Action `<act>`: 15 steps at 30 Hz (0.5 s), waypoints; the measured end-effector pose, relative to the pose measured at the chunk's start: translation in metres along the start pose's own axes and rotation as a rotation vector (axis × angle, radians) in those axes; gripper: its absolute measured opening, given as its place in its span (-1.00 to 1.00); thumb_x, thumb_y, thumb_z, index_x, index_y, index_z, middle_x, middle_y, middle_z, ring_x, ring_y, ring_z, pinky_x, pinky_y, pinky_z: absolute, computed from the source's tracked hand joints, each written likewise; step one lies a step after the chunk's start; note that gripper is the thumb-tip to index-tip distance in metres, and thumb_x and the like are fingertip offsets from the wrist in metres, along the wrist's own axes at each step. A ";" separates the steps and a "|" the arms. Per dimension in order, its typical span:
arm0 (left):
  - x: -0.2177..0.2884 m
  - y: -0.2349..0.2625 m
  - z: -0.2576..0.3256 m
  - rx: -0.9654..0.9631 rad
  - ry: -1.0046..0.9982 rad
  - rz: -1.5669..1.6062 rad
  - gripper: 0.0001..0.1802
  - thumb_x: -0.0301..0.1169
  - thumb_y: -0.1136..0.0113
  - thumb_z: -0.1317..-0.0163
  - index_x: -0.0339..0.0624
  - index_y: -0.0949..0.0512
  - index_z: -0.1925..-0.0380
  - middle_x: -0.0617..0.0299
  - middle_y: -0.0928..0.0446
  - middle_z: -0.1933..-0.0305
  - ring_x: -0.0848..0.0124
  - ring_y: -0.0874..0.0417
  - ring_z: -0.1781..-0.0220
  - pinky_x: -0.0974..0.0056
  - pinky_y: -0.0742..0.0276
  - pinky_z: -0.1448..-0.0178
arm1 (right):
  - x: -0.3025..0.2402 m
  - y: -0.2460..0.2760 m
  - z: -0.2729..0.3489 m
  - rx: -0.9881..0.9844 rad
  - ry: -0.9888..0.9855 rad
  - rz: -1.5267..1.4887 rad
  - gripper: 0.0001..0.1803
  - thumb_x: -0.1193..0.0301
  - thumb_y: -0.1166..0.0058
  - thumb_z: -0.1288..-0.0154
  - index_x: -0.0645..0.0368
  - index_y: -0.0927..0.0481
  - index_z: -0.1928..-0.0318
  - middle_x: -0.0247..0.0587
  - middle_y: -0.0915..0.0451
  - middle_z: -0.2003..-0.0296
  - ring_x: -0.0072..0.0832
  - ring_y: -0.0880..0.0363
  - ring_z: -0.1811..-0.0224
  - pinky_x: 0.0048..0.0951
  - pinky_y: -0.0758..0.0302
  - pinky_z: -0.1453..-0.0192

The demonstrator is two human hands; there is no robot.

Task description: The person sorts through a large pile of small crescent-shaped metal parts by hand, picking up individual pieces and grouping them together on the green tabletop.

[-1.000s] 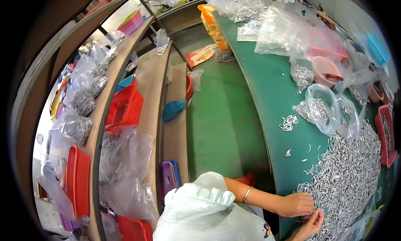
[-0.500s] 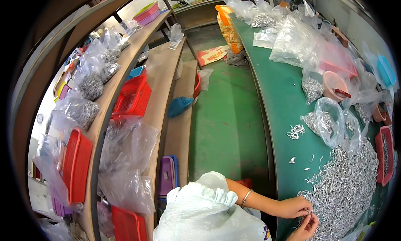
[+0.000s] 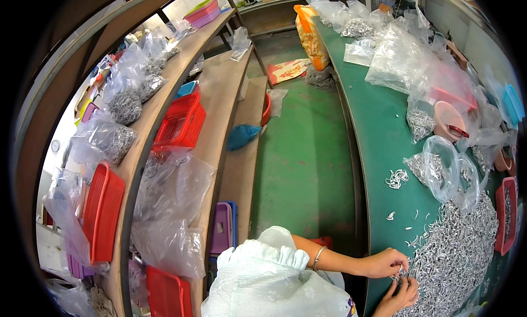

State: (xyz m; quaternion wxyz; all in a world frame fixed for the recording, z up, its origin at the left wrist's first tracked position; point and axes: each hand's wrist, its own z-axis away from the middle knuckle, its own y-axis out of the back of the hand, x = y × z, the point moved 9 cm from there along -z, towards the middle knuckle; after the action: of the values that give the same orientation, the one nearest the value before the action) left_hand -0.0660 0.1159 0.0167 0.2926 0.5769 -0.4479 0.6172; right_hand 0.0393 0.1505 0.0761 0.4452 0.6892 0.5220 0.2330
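Observation:
A large heap of small, curved silvery metal pieces (image 3: 455, 251) covers the near right part of the green table (image 3: 379, 207). At its left edge my left hand (image 3: 387, 263), with a bangle on the wrist, pinches a small curved metal piece between bent fingertips. Just below it is my right hand (image 3: 402, 296), its fingers curled against the edge of the heap. What the right fingers hold, if anything, is too small to make out. A few loose pieces (image 3: 391, 216) and a little cluster of them (image 3: 397, 178) lie farther up the table.
Beyond the heap are a clear bag of metal pieces (image 3: 428, 166), a pink bowl (image 3: 449, 119) and a red tray (image 3: 505, 215). Wooden shelves (image 3: 219, 108) with red baskets (image 3: 181, 119) and plastic bags (image 3: 170, 234) stand left, across a green floor (image 3: 302, 168).
My hands have parted slightly, the right one turning down onto the heap's edge with its fingers less tightly closed. The whole view has shifted a little, with the table lower and farther right.

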 end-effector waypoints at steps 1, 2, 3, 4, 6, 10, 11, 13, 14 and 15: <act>0.000 0.001 0.001 -0.005 0.022 -0.002 -0.83 -0.63 0.02 -0.24 -0.39 -0.56 0.25 0.15 -0.56 0.53 0.48 -0.58 0.49 0.33 -0.48 0.39 | 0.003 0.010 -0.001 -0.033 -0.039 0.021 -0.80 0.32 -0.25 -0.30 0.19 -0.68 0.19 -0.07 -0.65 0.16 -0.12 -0.59 0.04 -0.14 -0.47 -0.04; -0.001 0.001 0.002 -0.012 0.037 -0.006 -0.83 -0.63 0.02 -0.24 -0.39 -0.56 0.25 0.14 -0.56 0.52 0.47 -0.58 0.49 0.33 -0.48 0.39 | 0.014 0.010 0.006 -0.023 -0.061 0.044 -0.80 0.32 -0.25 -0.30 0.19 -0.67 0.21 -0.08 -0.65 0.17 -0.11 -0.59 0.07 -0.14 -0.47 -0.03; -0.002 0.001 0.003 -0.020 0.052 -0.011 -0.83 -0.64 0.02 -0.24 -0.39 -0.56 0.24 0.14 -0.56 0.52 0.47 -0.58 0.50 0.33 -0.48 0.39 | 0.032 0.010 0.021 -0.013 -0.083 0.066 -0.81 0.32 -0.26 -0.30 0.19 -0.66 0.23 -0.08 -0.64 0.18 -0.10 -0.59 0.09 -0.13 -0.47 -0.01; -0.004 0.001 0.004 -0.027 0.068 -0.016 -0.82 -0.64 0.03 -0.24 -0.39 -0.56 0.24 0.14 -0.56 0.52 0.46 -0.58 0.50 0.33 -0.48 0.40 | 0.038 0.015 0.025 -0.002 -0.106 0.088 -0.81 0.32 -0.26 -0.29 0.19 -0.66 0.25 -0.08 -0.64 0.19 -0.09 -0.58 0.11 -0.12 -0.47 0.00; -0.007 -0.001 0.009 -0.035 0.071 -0.009 -0.81 -0.64 0.03 -0.22 -0.39 -0.56 0.22 0.13 -0.57 0.51 0.45 -0.59 0.50 0.33 -0.48 0.40 | 0.040 0.025 0.033 0.055 -0.103 0.118 -0.81 0.34 -0.25 -0.30 0.21 -0.63 0.29 -0.06 -0.63 0.26 -0.07 -0.56 0.20 -0.11 -0.47 0.07; -0.009 -0.008 0.016 -0.080 0.050 -0.053 -0.78 -0.64 0.02 -0.19 -0.38 -0.55 0.19 0.13 -0.58 0.50 0.44 -0.60 0.49 0.33 -0.50 0.39 | 0.066 0.022 0.057 0.012 -0.309 0.050 -0.74 0.33 -0.15 -0.32 0.28 -0.59 0.11 0.05 -0.60 0.06 -0.04 -0.55 -0.02 0.03 -0.40 -0.13; -0.011 -0.012 0.016 -0.111 0.127 -0.046 -0.77 -0.64 0.02 -0.18 -0.37 -0.55 0.18 0.13 -0.59 0.49 0.44 -0.61 0.48 0.33 -0.52 0.37 | 0.076 0.018 0.066 0.048 -0.323 0.031 -0.69 0.46 -0.11 -0.26 0.35 -0.55 0.01 0.13 -0.59 0.01 0.03 -0.53 -0.07 0.00 -0.39 -0.20; -0.010 -0.010 0.021 -0.156 0.163 -0.018 -0.76 -0.63 0.01 -0.18 -0.33 -0.55 0.16 0.15 -0.61 0.45 0.46 -0.64 0.44 0.34 -0.57 0.32 | 0.078 0.011 0.071 0.045 -0.338 0.017 -0.58 0.55 -0.11 -0.20 0.37 -0.52 -0.10 0.16 -0.54 -0.09 0.09 -0.47 -0.17 0.00 -0.33 -0.30; -0.016 -0.007 0.027 -0.162 0.093 -0.052 -0.76 -0.60 -0.01 -0.22 -0.28 -0.57 0.14 0.18 -0.62 0.43 0.49 -0.65 0.41 0.33 -0.58 0.31 | 0.057 0.000 0.053 -0.055 -0.271 0.007 -0.56 0.52 -0.14 -0.19 0.31 -0.52 -0.12 0.12 -0.50 -0.13 0.09 -0.42 -0.22 0.03 -0.28 -0.33; -0.011 -0.004 0.029 -0.110 0.190 0.005 -0.76 -0.64 0.00 -0.17 -0.29 -0.58 0.19 0.19 -0.59 0.51 0.49 -0.63 0.45 0.32 -0.56 0.37 | 0.034 -0.010 0.034 -0.165 -0.248 0.010 -0.54 0.49 -0.18 -0.18 0.25 -0.52 -0.14 0.08 -0.47 -0.18 0.08 -0.37 -0.26 0.06 -0.23 -0.35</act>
State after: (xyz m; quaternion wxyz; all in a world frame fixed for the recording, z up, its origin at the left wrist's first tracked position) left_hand -0.0481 0.0939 0.0045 0.3634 0.4976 -0.4529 0.6444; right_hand 0.0725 0.1696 0.0460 0.5602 0.6763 0.4388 0.1903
